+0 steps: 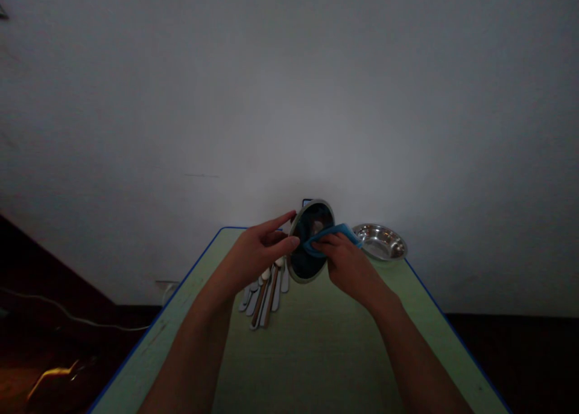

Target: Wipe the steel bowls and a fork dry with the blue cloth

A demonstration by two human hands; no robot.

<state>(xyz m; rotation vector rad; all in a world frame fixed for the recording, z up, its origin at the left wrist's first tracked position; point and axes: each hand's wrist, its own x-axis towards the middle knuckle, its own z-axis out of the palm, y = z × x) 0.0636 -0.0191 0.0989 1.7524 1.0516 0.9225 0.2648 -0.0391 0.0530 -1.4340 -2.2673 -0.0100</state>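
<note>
Tilted on its side above the table, a metal bowl (302, 268) turns its dark, shiny inside toward my right. My left hand (266, 245) grips its left rim, thumb at the front edge and fingers reaching behind. A blue cloth (346, 232) is pinched in my right hand (340, 258) and pressed against the inside of the bowl. Below my left hand lie several pieces of cutlery (266, 296), some with brown handles; their upper ends are partly hidden by the hand and bowl.
A second, shallow metal bowl (382, 243) stands at the table's back right corner. The pale green table (307, 354) has a blue edge and meets a plain wall (289, 100). A small dark-edged object (307, 202) peeks out behind the held bowl. At lower left runs a white cable (90, 322).
</note>
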